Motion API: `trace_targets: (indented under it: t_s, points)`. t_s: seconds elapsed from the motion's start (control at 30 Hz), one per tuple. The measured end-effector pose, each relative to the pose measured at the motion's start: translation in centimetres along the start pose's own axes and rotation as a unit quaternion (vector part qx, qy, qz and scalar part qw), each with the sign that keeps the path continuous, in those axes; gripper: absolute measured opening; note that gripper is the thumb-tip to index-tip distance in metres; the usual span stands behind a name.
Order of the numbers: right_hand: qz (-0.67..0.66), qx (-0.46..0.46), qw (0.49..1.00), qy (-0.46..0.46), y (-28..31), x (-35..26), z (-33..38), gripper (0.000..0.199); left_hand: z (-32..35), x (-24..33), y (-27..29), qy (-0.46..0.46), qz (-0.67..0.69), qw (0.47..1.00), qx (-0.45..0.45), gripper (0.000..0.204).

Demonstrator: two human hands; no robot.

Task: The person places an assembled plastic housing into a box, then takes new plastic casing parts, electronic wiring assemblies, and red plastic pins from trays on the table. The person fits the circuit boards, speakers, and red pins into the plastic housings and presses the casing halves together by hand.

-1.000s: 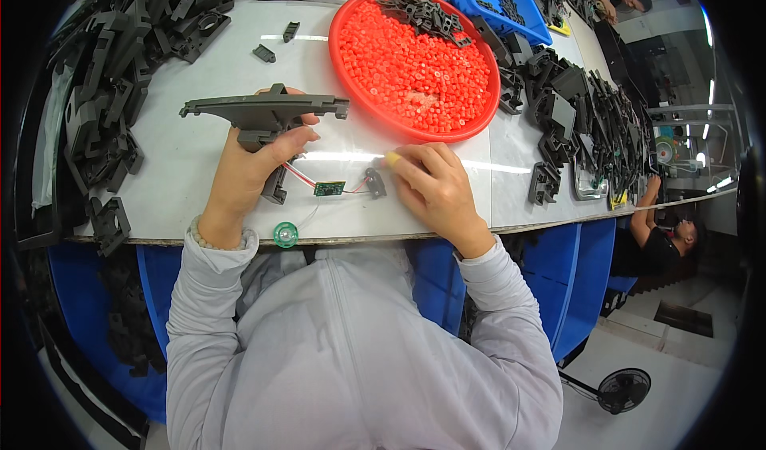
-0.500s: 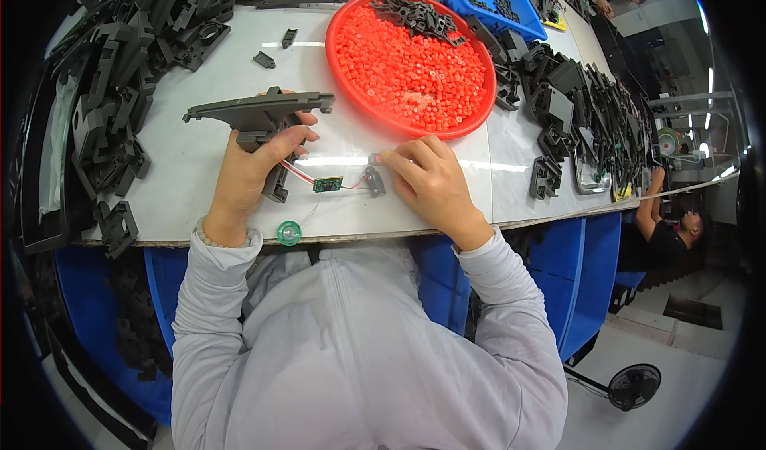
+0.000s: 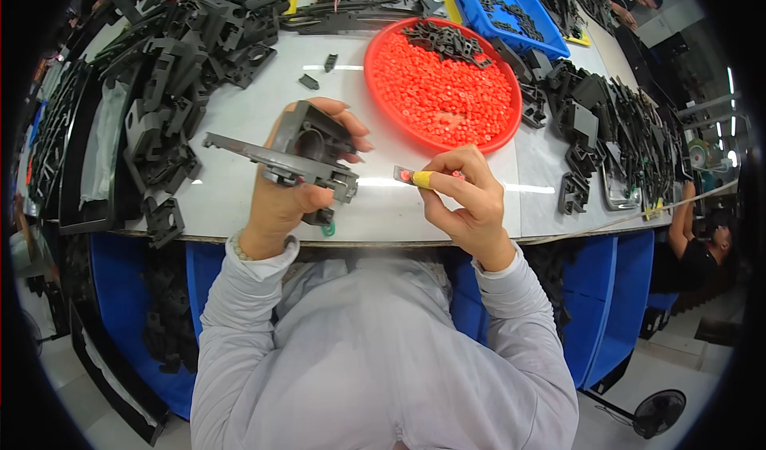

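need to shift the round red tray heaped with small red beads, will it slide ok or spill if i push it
The round red tray looks shallow-rimmed, so a quick shove could probably send small red beads over the edge, and they would likely roll. The heap of beads and the dark plastic parts on top suggest some weight; it should slide on the smooth white tabletop.

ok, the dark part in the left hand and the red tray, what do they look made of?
Dark part: likely moulded plastic, matte dark grey, with sharp ribs and hollow pockets. Red tray: probably plastic too, with a smooth, slightly glossy rim of uniform colour. Neither can be confirmed from the look alone.
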State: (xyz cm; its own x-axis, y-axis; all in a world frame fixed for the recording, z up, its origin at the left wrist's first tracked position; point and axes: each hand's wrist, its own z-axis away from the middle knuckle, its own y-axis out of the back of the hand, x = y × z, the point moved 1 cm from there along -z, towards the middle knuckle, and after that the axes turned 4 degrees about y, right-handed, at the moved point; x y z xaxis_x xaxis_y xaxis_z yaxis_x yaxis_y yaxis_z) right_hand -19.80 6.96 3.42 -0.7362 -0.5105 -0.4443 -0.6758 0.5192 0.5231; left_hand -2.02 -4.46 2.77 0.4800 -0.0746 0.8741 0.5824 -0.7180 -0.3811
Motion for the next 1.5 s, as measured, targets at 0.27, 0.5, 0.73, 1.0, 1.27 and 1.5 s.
trace_targets:
  t_s: [0.27,0.5,0.73,1.0,1.27,1.5]
  points:
    - [-0.017,-0.081,0.995,0.048,0.1,-2.5,-3.4,0.024,1.8,-0.5,-2.3,0.085,0.061,0.993,0.053,0.104]
    - [0.024,-0.165,0.986,0.029,0.3,-2.9,-3.0,0.019,2.1,-1.1,-2.1,0.063,0.011,0.997,0.047,0.101]
    - [0.024,-0.164,0.986,0.028,0.1,-2.7,-3.3,0.011,2.3,-1.5,-2.2,0.061,0.010,0.997,0.052,0.098]
    - [0.009,-0.217,0.976,0.011,-0.3,-2.5,-3.0,0.010,2.3,-1.4,-2.7,0.069,0.011,0.996,0.054,0.093]
    - [0.034,-0.214,0.976,0.032,-1.4,-2.2,-2.8,0.008,2.5,-1.8,-2.3,0.071,-0.013,0.996,0.060,0.090]
    - [-0.027,-0.139,0.990,0.015,-2.0,-2.1,-2.0,0.017,2.2,-1.4,-2.0,0.046,-0.018,0.995,0.088,0.094]
